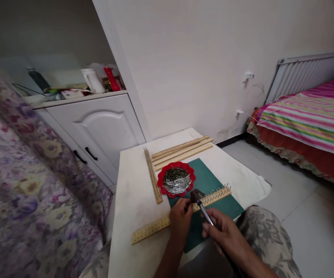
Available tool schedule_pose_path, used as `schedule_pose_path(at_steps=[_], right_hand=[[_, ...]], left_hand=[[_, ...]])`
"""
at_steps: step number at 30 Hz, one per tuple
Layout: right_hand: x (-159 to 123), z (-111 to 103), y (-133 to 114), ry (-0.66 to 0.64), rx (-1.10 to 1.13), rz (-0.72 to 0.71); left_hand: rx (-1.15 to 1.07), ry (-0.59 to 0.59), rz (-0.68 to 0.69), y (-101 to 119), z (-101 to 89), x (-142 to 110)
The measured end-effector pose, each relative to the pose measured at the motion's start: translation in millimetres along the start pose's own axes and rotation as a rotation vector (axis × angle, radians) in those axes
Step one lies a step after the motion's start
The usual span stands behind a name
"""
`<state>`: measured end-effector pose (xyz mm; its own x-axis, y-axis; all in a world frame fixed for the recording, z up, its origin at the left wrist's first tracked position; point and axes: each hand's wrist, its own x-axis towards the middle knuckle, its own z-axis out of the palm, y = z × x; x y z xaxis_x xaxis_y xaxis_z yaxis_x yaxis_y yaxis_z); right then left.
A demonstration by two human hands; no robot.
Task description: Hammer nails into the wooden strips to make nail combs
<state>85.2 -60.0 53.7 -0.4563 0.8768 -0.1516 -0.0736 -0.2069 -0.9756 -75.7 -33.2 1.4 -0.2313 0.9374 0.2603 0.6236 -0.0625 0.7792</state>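
Observation:
My right hand (223, 230) is wrapped round the metal shaft of a hammer (205, 213), whose dark head is over a wooden strip (152, 230). The strip lies slantwise across a green mat (197, 237). Upright nails (217, 193) stand in rows along its right part, and its left part shows rows of small holes. My left hand (181, 218) rests over the strip's middle, fingers pinched together beside the hammer head; what they hold, if anything, is hidden. Just beyond is a red scalloped dish (160, 180) with many loose silver and darker nails.
More wooden strips (181, 150) lie at the back of the white table (123, 208), and a nailed strip (153, 177) lies left of the dish. A floral curtain (48, 200) and cabinet (103, 127) stand left; a bed (308, 123) is at right.

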Motion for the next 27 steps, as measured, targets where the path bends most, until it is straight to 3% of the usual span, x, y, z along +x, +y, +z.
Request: schedule_pose_path(at_steps=[15, 21, 27], right_hand=[[12.7, 4.9, 4.6, -0.04, -0.185, -0.037], [-6.1, -1.5, 0.0, -0.025, -0.148, -0.02], [-25.2, -15.8, 32.7, -0.093, -0.186, 0.008]], left_hand=[[0.027, 0.023, -0.063, -1.2, 1.7, -1.3], [-0.011, -0.004, -0.038, 1.0, -1.4, -1.8], [-0.042, -0.023, -0.021, -2.3, -4.0, -1.4]])
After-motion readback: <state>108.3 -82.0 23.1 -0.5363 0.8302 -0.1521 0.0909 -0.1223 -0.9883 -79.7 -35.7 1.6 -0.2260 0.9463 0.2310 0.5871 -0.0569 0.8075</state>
